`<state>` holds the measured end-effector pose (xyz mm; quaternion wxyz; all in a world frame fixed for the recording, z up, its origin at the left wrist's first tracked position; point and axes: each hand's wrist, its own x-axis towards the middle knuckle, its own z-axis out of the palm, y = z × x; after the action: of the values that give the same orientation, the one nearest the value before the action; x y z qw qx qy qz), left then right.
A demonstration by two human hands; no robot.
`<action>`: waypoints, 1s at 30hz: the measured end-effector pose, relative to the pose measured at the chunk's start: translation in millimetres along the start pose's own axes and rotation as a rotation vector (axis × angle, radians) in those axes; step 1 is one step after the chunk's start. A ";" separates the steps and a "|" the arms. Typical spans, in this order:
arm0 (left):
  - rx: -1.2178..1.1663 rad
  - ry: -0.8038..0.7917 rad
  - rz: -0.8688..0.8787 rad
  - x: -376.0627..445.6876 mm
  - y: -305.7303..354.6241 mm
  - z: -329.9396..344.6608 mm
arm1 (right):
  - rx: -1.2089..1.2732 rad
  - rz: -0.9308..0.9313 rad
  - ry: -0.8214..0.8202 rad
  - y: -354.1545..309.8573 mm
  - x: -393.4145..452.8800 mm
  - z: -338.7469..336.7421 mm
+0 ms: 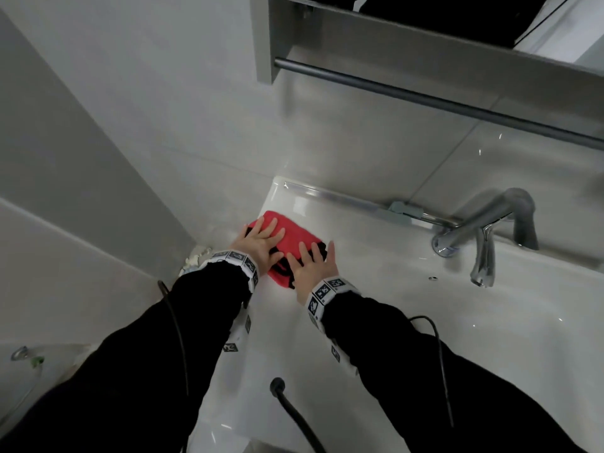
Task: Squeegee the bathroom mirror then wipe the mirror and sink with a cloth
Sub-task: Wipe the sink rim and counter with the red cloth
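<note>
A folded red cloth (295,235) with black edging lies on the white sink's (376,289) left rear ledge. My left hand (260,245) rests flat on the cloth's left part, fingers spread. My right hand (312,266) presses flat on its near right part, fingers spread too. Neither hand curls around the cloth. The mirror (457,18) shows only as its lower edge at the top right. No squeegee is in view.
A chrome faucet (483,237) stands at the sink's back right, with a grey rail (425,96) under the mirror cabinet above it. A tiled wall (147,109) rises to the left. Black cables (294,410) hang over the sink's front.
</note>
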<state>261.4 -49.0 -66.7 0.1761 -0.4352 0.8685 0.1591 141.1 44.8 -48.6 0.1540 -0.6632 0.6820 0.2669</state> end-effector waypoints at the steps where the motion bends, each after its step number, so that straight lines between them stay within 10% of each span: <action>1: 0.007 -0.006 -0.014 5.3 1.3 -4.0 | -0.004 0.000 -0.005 3.7 4.4 -4.3; 15: -0.011 -0.052 -0.169 35.1 10.4 -39.6 | 0.258 -0.090 -0.078 52.4 47.5 -37.6; 19: -0.160 0.144 -0.119 26.2 5.0 -42.9 | 0.549 -0.030 0.137 55.1 34.8 -29.5; 30: 0.046 0.059 -0.102 20.5 11.9 -32.0 | 0.225 0.081 0.091 39.5 26.8 -18.3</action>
<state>234.9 -70.3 -46.0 0.1682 -0.4791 0.8535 0.1169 102.8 11.5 -42.6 0.1854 -0.6252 0.7401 0.1643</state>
